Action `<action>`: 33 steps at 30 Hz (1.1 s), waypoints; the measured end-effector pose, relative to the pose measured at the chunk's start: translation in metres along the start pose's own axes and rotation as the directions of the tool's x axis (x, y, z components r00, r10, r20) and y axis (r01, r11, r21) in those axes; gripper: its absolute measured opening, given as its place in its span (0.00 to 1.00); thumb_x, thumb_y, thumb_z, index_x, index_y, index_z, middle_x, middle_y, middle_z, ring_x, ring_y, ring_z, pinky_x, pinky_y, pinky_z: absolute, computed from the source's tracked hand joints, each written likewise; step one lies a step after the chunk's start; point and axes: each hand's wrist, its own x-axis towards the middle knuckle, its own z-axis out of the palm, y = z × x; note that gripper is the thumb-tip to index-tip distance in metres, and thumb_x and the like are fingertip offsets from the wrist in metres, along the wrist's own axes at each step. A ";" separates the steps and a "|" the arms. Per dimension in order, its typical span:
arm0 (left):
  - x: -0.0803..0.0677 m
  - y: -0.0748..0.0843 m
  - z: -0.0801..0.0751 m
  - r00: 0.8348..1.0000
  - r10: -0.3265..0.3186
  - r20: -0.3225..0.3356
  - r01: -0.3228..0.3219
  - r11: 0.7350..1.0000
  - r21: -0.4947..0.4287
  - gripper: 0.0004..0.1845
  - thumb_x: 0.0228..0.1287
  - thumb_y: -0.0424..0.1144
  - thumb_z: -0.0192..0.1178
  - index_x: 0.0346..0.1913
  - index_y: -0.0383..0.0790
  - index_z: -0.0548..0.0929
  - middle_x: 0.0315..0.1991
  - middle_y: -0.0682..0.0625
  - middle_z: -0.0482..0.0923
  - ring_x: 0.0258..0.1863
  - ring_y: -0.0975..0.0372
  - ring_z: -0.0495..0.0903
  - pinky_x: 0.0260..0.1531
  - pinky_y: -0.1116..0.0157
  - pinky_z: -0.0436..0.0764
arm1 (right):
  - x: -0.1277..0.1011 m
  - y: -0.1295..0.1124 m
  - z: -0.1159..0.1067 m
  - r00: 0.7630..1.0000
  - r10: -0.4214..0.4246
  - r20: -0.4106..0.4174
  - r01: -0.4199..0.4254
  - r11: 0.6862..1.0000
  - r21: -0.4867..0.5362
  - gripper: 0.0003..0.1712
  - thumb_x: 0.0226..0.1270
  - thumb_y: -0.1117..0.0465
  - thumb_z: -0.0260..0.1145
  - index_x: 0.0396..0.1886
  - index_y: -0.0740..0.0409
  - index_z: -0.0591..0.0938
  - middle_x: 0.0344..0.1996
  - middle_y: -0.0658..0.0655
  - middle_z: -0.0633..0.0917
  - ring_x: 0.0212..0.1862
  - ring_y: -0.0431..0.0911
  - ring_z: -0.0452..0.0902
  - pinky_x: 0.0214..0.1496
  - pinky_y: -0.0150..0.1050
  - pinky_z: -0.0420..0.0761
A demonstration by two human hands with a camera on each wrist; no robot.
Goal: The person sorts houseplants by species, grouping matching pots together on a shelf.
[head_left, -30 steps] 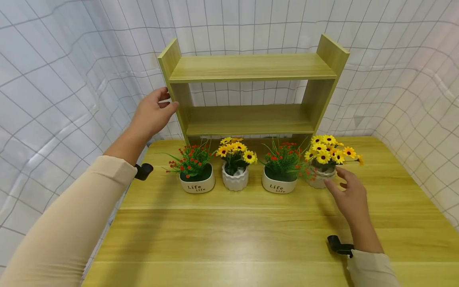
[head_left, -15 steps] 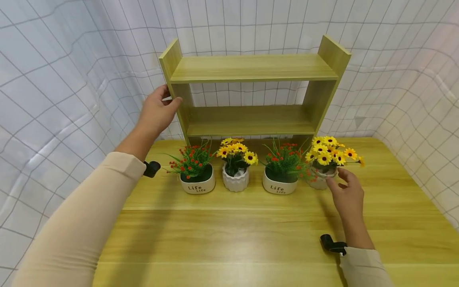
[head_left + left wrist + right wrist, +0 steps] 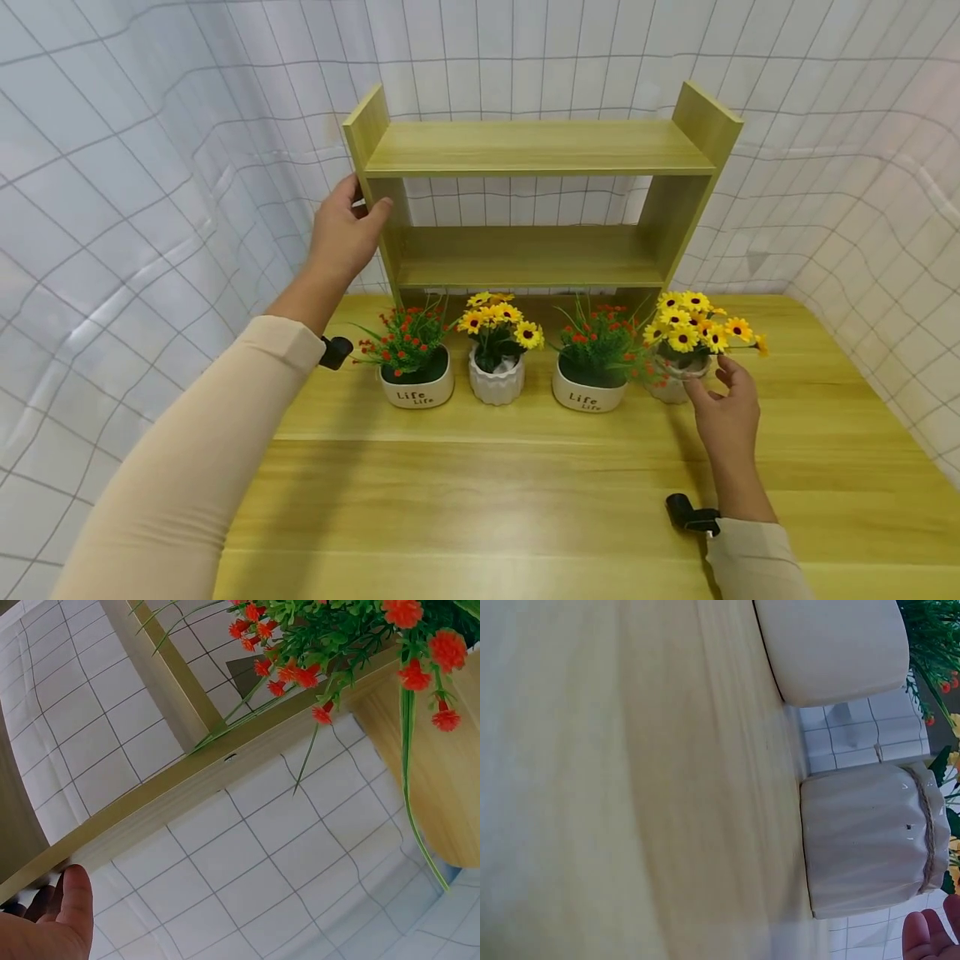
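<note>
My left hand [image 3: 347,232] grips the left side panel of a two-tier wooden shelf [image 3: 525,150], thumb on its front edge and fingers behind it. In the left wrist view my left hand's fingertips [image 3: 71,900] lie against the shelf's edge [image 3: 187,787]. My right hand [image 3: 718,400] hovers with fingers spread just right of the rightmost pot [image 3: 670,385], a ribbed white one with yellow flowers [image 3: 693,321]. The right wrist view shows that pot [image 3: 862,840] with a twine band, and a small gap to my right hand's fingertips [image 3: 930,937].
Three more flower pots stand in a row before the shelf on the wooden table [image 3: 487,500]: a red-flowered "Life" pot [image 3: 416,387], a ribbed white pot of yellow flowers [image 3: 497,383] and a second "Life" pot [image 3: 587,393]. A gridded white cloth [image 3: 150,167] hangs all around.
My left hand slid up and closed on the shelf's side panel. My right hand moved forward to the rightmost pot's side.
</note>
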 end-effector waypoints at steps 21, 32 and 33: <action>0.005 -0.008 0.008 0.997 0.031 -0.075 -0.024 0.995 0.096 0.23 0.76 0.48 0.48 0.68 0.45 0.72 0.65 0.49 0.74 0.63 0.58 0.75 0.55 0.57 0.78 | 0.003 0.003 0.016 0.993 0.100 -0.059 -0.089 0.982 0.164 0.44 0.68 0.49 0.67 0.76 0.59 0.59 0.72 0.60 0.61 0.72 0.53 0.57 0.66 0.51 0.66; 0.009 -0.013 0.010 0.992 0.077 -0.095 -0.058 0.980 0.191 0.21 0.76 0.44 0.46 0.65 0.41 0.74 0.62 0.44 0.77 0.58 0.53 0.79 0.52 0.55 0.80 | 0.006 0.010 0.022 0.992 0.119 -0.033 -0.112 0.979 0.171 0.44 0.69 0.56 0.64 0.77 0.62 0.54 0.73 0.63 0.57 0.73 0.55 0.51 0.67 0.52 0.63; 0.009 -0.013 0.010 0.992 0.083 -0.096 -0.063 0.977 0.203 0.20 0.76 0.43 0.46 0.65 0.40 0.74 0.61 0.43 0.78 0.58 0.52 0.79 0.52 0.54 0.80 | 0.006 0.011 0.022 0.992 0.121 -0.027 -0.114 0.980 0.166 0.44 0.69 0.56 0.64 0.77 0.63 0.54 0.74 0.63 0.57 0.73 0.55 0.51 0.68 0.52 0.62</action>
